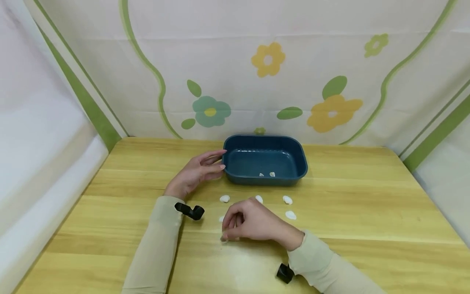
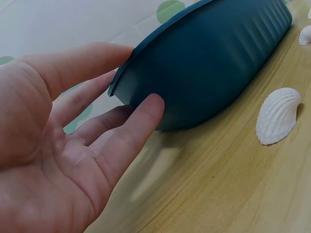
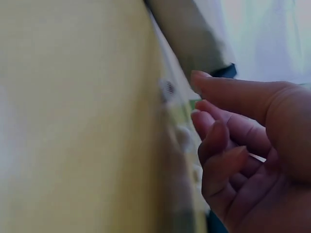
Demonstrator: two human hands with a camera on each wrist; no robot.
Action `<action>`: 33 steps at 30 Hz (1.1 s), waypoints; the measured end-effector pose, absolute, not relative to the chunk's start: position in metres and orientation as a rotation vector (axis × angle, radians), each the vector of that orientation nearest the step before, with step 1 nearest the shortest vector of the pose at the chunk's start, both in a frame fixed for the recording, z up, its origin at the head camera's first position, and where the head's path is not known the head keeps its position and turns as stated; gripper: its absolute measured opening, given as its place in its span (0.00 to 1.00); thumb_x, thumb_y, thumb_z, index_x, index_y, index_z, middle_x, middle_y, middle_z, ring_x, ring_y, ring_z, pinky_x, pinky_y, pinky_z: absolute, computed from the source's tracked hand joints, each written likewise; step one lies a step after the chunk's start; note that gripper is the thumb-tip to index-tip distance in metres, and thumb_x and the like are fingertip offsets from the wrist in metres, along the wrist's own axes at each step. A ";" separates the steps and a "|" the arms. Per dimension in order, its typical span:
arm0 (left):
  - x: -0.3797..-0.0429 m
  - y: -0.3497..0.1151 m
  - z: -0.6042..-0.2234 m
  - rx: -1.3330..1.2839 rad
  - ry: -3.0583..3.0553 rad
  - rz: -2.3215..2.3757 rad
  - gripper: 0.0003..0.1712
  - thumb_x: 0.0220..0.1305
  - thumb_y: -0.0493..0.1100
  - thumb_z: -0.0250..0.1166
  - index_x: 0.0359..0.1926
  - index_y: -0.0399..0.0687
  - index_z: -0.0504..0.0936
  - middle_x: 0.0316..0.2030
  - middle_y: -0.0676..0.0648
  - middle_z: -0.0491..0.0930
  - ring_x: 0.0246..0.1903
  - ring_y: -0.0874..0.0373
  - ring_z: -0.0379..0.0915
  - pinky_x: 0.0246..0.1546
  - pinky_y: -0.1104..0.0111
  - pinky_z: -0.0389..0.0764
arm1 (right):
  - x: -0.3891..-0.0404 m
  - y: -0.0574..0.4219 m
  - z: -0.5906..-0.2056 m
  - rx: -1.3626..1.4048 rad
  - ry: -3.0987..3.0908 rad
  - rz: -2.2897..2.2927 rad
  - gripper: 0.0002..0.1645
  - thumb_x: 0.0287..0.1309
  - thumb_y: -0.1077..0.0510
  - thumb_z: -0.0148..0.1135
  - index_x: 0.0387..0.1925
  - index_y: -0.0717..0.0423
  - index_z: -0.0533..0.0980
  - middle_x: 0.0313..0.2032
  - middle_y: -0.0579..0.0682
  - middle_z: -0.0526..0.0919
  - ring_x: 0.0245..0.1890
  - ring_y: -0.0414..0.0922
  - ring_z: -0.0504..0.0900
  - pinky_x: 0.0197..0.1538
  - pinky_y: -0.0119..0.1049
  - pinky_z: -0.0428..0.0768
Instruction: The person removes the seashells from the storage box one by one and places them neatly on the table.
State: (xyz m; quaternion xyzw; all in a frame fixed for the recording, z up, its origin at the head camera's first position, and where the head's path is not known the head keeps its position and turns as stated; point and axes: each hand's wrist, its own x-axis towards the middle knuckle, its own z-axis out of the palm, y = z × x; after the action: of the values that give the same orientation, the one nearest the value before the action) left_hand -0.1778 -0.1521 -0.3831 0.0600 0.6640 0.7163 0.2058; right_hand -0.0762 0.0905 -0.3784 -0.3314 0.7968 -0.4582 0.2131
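Observation:
Straight fingers of my left hand point(image 1: 196, 171) touch the left end of a dark blue basin point(image 2: 204, 63); the thumb lies at its rim. My right hand point(image 1: 253, 222) reaches low over the table, fingers bent, with a gap between thumb and index finger in the right wrist view. A small shell point(image 3: 167, 89), blurred, lies just beyond those fingertips, apart from them. White seashells point(image 1: 287, 200) lie between the basin and my right hand, which partly covers some of them. A ribbed seashell point(image 2: 278, 116) rests near the basin in the left wrist view.
Two small pale pieces point(image 1: 272, 174) lie inside the basin. The wooden table point(image 1: 367, 196) ends at a white cloth point(image 1: 235, 73) with printed flowers behind the basin. Black wrist cameras point(image 1: 285, 272) stick out from both sleeves.

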 end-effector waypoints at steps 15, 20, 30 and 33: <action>-0.177 -0.155 -0.382 0.189 1.855 2.016 0.37 0.74 0.32 0.66 0.80 0.48 0.69 0.83 0.44 0.62 0.77 0.41 0.68 0.64 0.58 0.84 | -0.109 0.148 -0.338 -0.797 2.360 -1.414 0.09 0.59 0.55 0.82 0.42 0.48 0.90 0.36 0.45 0.90 0.33 0.45 0.84 0.36 0.34 0.83; -0.177 -0.153 -0.382 0.202 1.821 2.029 0.38 0.74 0.31 0.65 0.81 0.46 0.68 0.83 0.43 0.61 0.78 0.39 0.66 0.65 0.58 0.84 | -0.115 0.175 -0.330 -0.691 2.366 -1.495 0.09 0.60 0.58 0.80 0.43 0.48 0.90 0.36 0.51 0.89 0.32 0.48 0.83 0.33 0.33 0.82; -0.178 -0.152 -0.383 0.204 1.819 2.020 0.38 0.74 0.32 0.66 0.81 0.48 0.68 0.83 0.44 0.61 0.78 0.39 0.67 0.66 0.57 0.83 | -0.120 0.225 -0.314 -0.501 2.489 -1.492 0.13 0.61 0.56 0.80 0.46 0.55 0.88 0.36 0.48 0.89 0.37 0.47 0.85 0.38 0.36 0.85; -0.178 -0.152 -0.384 0.200 1.822 2.019 0.38 0.74 0.31 0.66 0.81 0.47 0.68 0.83 0.43 0.61 0.77 0.39 0.68 0.65 0.58 0.83 | -0.119 0.232 -0.313 -0.461 2.512 -1.512 0.13 0.62 0.56 0.80 0.46 0.56 0.88 0.35 0.46 0.89 0.36 0.46 0.85 0.36 0.35 0.84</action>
State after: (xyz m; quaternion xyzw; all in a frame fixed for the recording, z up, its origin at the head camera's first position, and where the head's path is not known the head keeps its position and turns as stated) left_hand -0.1784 -0.1521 -0.3842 0.0719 0.6538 0.7245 0.2061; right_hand -0.1194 0.2321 -0.3134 -0.1547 0.8432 -0.5074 0.0869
